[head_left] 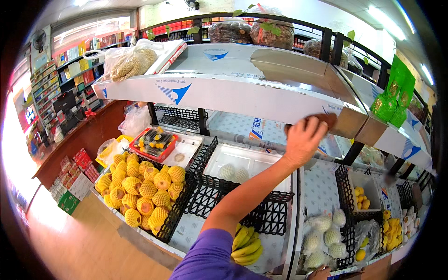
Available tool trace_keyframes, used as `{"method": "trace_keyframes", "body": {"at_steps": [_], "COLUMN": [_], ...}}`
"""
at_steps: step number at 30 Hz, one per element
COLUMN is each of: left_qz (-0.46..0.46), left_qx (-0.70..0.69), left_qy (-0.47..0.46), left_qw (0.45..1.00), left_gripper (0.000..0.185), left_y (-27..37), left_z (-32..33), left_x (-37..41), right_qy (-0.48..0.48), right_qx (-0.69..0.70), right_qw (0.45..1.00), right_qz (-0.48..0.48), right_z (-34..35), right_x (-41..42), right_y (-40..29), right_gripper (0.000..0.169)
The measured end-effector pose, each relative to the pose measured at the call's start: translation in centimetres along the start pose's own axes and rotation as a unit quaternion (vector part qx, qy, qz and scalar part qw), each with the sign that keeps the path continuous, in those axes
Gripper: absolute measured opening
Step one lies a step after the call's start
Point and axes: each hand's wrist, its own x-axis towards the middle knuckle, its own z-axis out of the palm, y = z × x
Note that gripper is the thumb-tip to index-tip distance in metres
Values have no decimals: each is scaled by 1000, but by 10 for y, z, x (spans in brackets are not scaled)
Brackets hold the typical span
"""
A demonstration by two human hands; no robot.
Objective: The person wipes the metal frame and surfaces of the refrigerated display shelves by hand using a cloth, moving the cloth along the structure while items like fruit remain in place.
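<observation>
My left hand (303, 140) reaches up across the stand, its bent fingers gripping a dark brown cloth (328, 120). The cloth lies against the front panel (241, 96) of the upper metal shelf, close to the panel's right end. White and blue protective film covers most of that panel; bare metal (344, 122) shows to the right of the cloth. Only a small part of my right hand (320, 272) appears at the bottom edge, near the front of the lower display; its fingers are mostly cut off. Bananas (247, 245) lie below my left arm.
Yellow-netted fruit (143, 189) fills the left section beside black plastic crates (210, 196). Behind it sits a red basket (154, 143) of packages. White-netted fruit (323, 238) is at right. A bag of peanuts (134, 64) and green bags (393, 94) stand on the upper shelf.
</observation>
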Motion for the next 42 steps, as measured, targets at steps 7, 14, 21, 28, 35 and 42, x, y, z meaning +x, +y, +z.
{"method": "trace_keyframes", "body": {"at_steps": [7,14,21,28,35,42], "left_qz": [-58,-217,-316,-140,-54,-32], "left_qx": [-6,-169,-83,-27,-156,-123], "left_qy": [51,304,245,133,-148,-32], "left_qw": [997,912,913,981,975,991], "left_gripper": [42,50,53,56,50,51], "left_y": [-65,-134,-63,55,91,61], "left_z": [-28,-84,-30,48,49,-2], "left_x": [-7,17,16,12,-21,21], "right_qy": [80,107,48,75,72,75], "right_qx": [-29,47,46,81,91,95], "right_qw": [996,992,997,994,993,993], "right_qz": [14,-39,36,0,14,12], "right_z": [29,0,-15,-17,-30,-22], "right_x": [-6,-24,-26,-27,-27,-28], "right_y": [30,0,-18,-14,-27,-19], "right_gripper": [43,33,29,28,22,20]}}
